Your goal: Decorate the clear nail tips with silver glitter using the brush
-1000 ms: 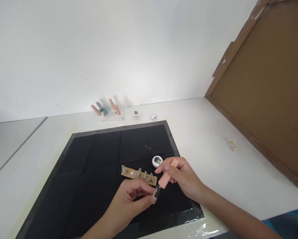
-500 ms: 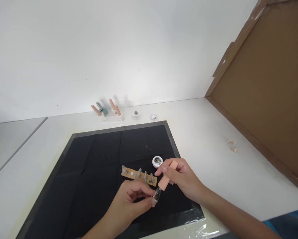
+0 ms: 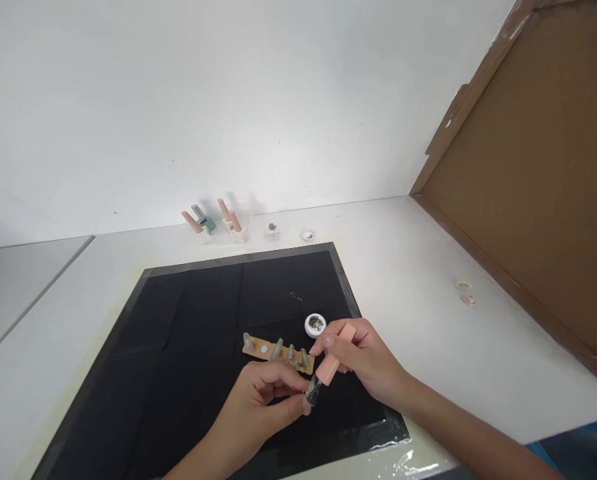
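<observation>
Between the thumb and forefinger of my left hand [image 3: 268, 407] is a small dark, shiny false nail [image 3: 312, 393]. My right hand [image 3: 353, 350] grips a nail polish brush by its peach-coloured cap [image 3: 334, 360], slanted down to the left. Its tip meets the nail; the bristles are hard to make out. Just beyond my hands lies a tan strip [image 3: 256, 347] bearing several upright greyish false nails [image 3: 277, 349] and one bare white dot. An open white jar [image 3: 315, 325] with dark, shiny contents stands beside my right hand.
A black mat [image 3: 203, 320] with taped edges covers part of the white table. Along the wall stand polish bottles [image 3: 232, 223], a small white-and-grey pot [image 3: 272, 231] and a white lid [image 3: 307, 235]. Two small round pieces [image 3: 466, 293] lie near a cardboard panel [image 3: 528, 187] at right.
The brush has shifted slightly down and left along the nail. My left hand has barely moved, still pinching the nail.
</observation>
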A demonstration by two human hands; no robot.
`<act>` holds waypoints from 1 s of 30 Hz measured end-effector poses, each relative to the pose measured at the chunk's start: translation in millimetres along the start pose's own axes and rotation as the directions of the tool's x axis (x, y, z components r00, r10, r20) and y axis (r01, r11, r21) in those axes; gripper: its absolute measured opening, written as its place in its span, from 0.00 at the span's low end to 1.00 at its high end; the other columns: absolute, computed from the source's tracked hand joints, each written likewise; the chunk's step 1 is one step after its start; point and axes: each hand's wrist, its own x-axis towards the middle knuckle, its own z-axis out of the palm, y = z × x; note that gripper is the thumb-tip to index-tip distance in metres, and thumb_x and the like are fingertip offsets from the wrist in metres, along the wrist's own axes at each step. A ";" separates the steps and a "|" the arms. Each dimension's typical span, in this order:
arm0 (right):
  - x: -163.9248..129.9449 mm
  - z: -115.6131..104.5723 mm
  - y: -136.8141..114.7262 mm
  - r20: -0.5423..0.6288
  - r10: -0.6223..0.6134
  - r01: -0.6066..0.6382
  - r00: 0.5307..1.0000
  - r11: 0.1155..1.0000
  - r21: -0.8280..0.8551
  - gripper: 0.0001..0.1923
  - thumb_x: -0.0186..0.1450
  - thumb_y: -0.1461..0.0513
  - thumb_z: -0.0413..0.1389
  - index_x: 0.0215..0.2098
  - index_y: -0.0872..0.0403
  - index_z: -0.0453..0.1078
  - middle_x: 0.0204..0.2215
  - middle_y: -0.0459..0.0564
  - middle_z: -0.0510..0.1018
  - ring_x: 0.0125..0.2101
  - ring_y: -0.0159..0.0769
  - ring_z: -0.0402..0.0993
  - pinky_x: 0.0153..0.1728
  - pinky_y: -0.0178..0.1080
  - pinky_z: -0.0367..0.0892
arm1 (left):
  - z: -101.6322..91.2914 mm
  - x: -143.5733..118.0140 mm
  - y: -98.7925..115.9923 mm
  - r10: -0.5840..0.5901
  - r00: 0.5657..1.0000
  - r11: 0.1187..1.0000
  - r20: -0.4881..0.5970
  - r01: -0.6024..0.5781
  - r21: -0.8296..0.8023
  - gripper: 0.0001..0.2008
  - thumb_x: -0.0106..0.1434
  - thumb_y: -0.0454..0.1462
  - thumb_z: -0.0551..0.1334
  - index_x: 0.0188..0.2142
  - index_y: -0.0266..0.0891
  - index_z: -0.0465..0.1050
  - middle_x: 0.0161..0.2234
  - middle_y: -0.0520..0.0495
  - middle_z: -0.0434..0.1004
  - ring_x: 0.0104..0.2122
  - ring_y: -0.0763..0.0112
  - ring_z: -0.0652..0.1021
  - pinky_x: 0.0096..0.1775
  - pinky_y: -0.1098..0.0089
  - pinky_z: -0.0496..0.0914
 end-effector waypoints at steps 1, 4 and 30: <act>-0.3 -0.3 0.4 0.000 0.005 -0.005 1.000 0.999 0.037 0.17 0.59 0.51 0.60 0.24 0.56 0.76 0.12 0.42 0.68 0.15 0.24 0.55 0.17 0.30 0.50 | -0.7 -0.4 -0.4 -0.001 1.000 1.000 0.008 0.001 -0.006 0.02 0.53 0.31 0.68 0.26 0.38 0.80 0.22 0.51 0.79 0.25 0.76 0.77 0.31 0.75 0.71; -1.0 -1.3 0.8 -0.009 0.019 -0.018 1.000 0.991 0.133 0.17 0.58 0.50 0.60 0.24 0.56 0.77 0.13 0.41 0.65 0.15 0.23 0.54 0.17 0.30 0.49 | -1.8 -1.7 -1.4 -0.003 1.000 0.999 0.014 0.003 -0.047 0.03 0.53 0.31 0.68 0.26 0.39 0.79 0.22 0.52 0.79 0.24 0.77 0.77 0.31 0.77 0.71; -3.4 -2.8 -1.2 0.034 -0.092 0.088 0.995 0.991 0.098 0.18 0.57 0.48 0.60 0.28 0.55 0.78 0.15 0.43 0.67 0.16 0.24 0.56 0.17 0.30 0.51 | 4.0 2.1 7.4 -0.096 0.995 0.991 -0.034 0.092 -0.098 0.07 0.49 0.38 0.72 0.23 0.36 0.78 0.20 0.50 0.78 0.24 0.74 0.75 0.30 0.73 0.69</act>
